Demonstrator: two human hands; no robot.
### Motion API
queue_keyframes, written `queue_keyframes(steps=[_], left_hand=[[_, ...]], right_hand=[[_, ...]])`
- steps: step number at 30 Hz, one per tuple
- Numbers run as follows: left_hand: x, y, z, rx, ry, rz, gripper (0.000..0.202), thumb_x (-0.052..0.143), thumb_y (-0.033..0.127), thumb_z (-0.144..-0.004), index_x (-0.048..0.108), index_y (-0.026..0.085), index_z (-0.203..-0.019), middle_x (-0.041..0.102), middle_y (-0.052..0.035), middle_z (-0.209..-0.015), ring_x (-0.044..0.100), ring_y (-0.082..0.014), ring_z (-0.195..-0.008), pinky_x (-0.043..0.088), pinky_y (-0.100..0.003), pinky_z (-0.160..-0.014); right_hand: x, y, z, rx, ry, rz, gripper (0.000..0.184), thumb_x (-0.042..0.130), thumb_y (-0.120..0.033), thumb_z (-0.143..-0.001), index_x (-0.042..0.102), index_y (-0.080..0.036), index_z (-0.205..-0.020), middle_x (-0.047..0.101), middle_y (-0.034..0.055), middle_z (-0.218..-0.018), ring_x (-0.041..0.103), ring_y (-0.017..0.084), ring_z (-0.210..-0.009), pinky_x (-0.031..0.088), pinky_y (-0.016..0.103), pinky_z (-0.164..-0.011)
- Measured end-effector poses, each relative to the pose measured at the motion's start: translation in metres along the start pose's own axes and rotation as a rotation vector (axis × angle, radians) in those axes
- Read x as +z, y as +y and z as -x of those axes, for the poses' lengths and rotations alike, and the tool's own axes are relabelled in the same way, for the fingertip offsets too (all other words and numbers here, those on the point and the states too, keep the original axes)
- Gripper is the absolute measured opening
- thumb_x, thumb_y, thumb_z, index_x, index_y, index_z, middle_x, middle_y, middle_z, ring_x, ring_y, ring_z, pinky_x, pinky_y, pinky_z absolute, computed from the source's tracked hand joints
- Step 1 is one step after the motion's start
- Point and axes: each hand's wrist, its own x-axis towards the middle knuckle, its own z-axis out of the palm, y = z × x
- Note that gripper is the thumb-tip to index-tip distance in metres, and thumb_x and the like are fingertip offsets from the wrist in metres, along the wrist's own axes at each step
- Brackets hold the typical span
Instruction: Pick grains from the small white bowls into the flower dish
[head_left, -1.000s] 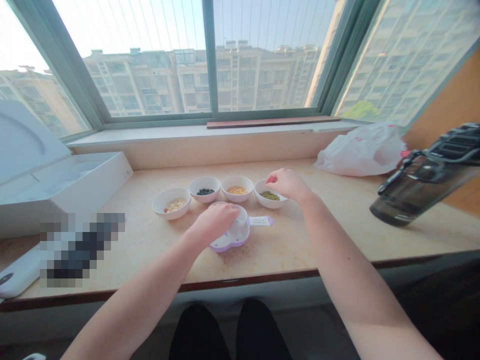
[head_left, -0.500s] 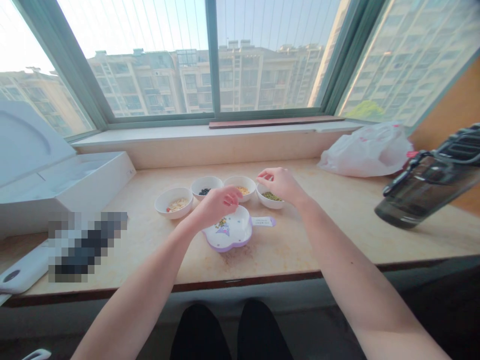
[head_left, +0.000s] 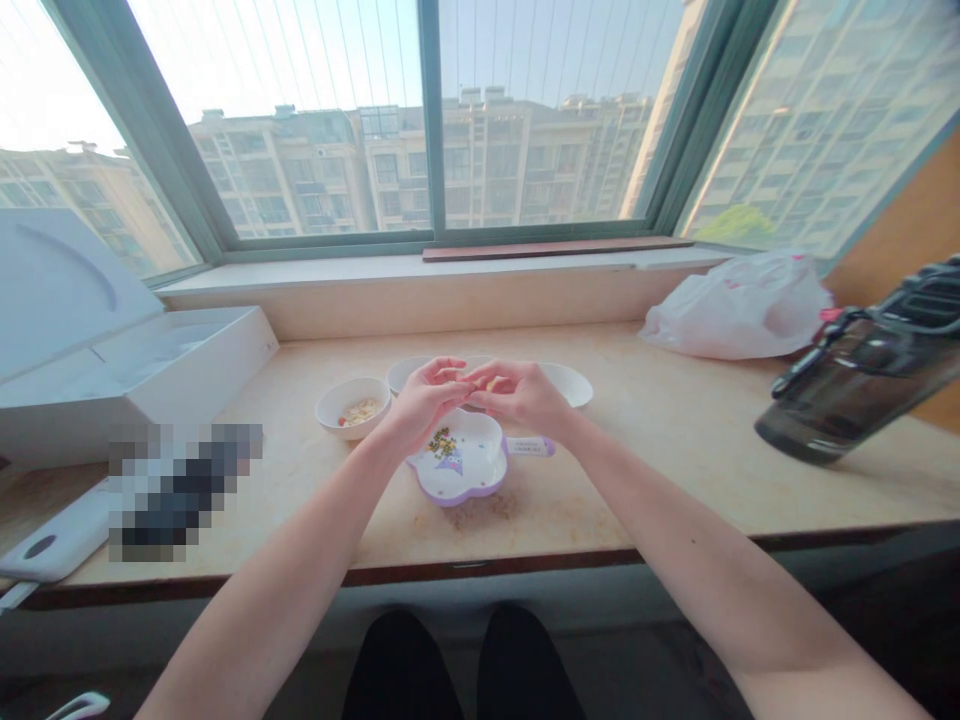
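Note:
My left hand [head_left: 426,403] and my right hand [head_left: 519,396] meet fingertip to fingertip just above a purple-rimmed white dish [head_left: 471,482] with a small handle. Both hands have their fingers curled and pinched together; what they hold is too small to make out. A little heap of mixed beans [head_left: 442,442] lies in the dish. Behind the hands stands a row of small white bowls: the left bowl [head_left: 352,404] holds pale pieces, a middle bowl [head_left: 403,370] is mostly hidden, and only the rim of the right bowl [head_left: 574,385] shows.
An open white box [head_left: 150,360] sits at the left, with a blurred dark object [head_left: 180,490] and a white device [head_left: 52,540] near the counter's front edge. A white plastic bag [head_left: 739,305] and a dark water bottle [head_left: 847,385] are on the right.
My left hand rose from the dish, uncovering the beans. My right hand left the right bowl and moved left to meet it over the dish.

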Motion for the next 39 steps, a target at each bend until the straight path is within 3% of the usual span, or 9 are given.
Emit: queue_keyframes(steps=[6,15,20,23,26,29,33,39], left_hand=[[-0.001,-0.002,-0.001,0.016,0.062,-0.041,0.045,0.087,0.014,-0.061,0.063,0.015,-0.099,0.065,0.0031,-0.081,0.068,-0.0116,-0.075,0.052,-0.030,-0.084],[0.000,0.007,0.004,-0.014,0.118,-0.122,0.032,0.079,0.012,-0.069,0.063,0.014,-0.097,0.069,-0.0022,-0.083,0.071,-0.0142,-0.081,0.055,-0.034,-0.091],[-0.001,0.013,0.006,0.012,0.172,-0.321,0.022,0.070,0.013,-0.072,0.066,0.016,-0.094,0.070,-0.0048,-0.089,0.070,-0.0159,-0.083,0.056,-0.033,-0.085],[-0.005,0.015,0.007,0.081,0.159,-0.618,0.014,0.064,0.014,-0.076,0.068,0.017,-0.089,0.070,-0.0055,-0.090,0.068,-0.0170,-0.081,0.055,-0.032,-0.080],[-0.008,0.016,0.010,0.160,0.055,-1.108,0.015,0.057,0.010,-0.078,0.069,0.019,-0.079,0.070,-0.0049,-0.083,0.064,-0.0197,-0.078,0.050,-0.034,-0.079],[-0.009,0.014,0.014,0.188,-0.173,-1.415,0.025,0.051,0.007,-0.079,0.071,0.021,-0.075,0.071,-0.0052,-0.080,0.064,-0.0224,-0.080,0.046,-0.033,-0.078],[-0.009,0.006,0.014,0.155,-0.379,-1.460,0.025,0.053,0.007,-0.077,0.074,0.021,-0.074,0.074,-0.0058,-0.084,0.066,-0.0228,-0.082,0.043,-0.031,-0.075],[-0.012,-0.004,0.010,0.119,-0.375,-1.408,0.018,0.058,0.012,-0.075,0.073,0.021,-0.071,0.073,-0.0050,-0.076,0.062,-0.0214,-0.074,0.040,-0.029,-0.070]], right_hand=[[0.002,0.011,-0.003,-0.013,0.047,0.088,0.035,0.080,-0.051,-0.076,0.081,-0.019,-0.089,0.076,0.0049,-0.082,0.064,0.015,-0.059,0.050,0.029,-0.056],[-0.005,0.018,-0.005,-0.154,0.067,0.223,0.025,0.078,-0.045,-0.081,0.083,-0.023,-0.090,0.074,0.0034,-0.085,0.062,0.015,-0.068,0.051,0.030,-0.067],[-0.008,0.012,-0.003,-0.112,0.093,0.285,0.021,0.078,-0.043,-0.082,0.082,-0.023,-0.086,0.073,0.0031,-0.084,0.060,0.014,-0.066,0.050,0.030,-0.066],[-0.014,0.009,-0.003,-0.108,0.147,0.346,0.019,0.076,-0.040,-0.083,0.081,-0.022,-0.084,0.074,0.0036,-0.085,0.060,0.015,-0.067,0.049,0.030,-0.066],[-0.026,0.008,-0.005,-0.107,0.210,0.459,0.019,0.073,-0.038,-0.085,0.080,-0.020,-0.084,0.076,0.0041,-0.085,0.060,0.015,-0.066,0.048,0.030,-0.067],[-0.042,0.010,-0.008,-0.041,0.268,0.631,0.019,0.070,-0.036,-0.086,0.079,-0.020,-0.082,0.077,0.0047,-0.083,0.063,0.017,-0.069,0.048,0.031,-0.070],[-0.062,0.014,-0.009,0.119,0.344,0.859,0.021,0.065,-0.034,-0.089,0.081,-0.021,-0.085,0.079,0.0067,-0.086,0.068,0.022,-0.078,0.049,0.033,-0.076],[-0.075,0.023,-0.007,0.290,0.227,0.985,0.020,0.064,-0.022,-0.086,0.083,-0.022,-0.090,0.081,0.0077,-0.094,0.073,0.024,-0.087,0.051,0.030,-0.075]])
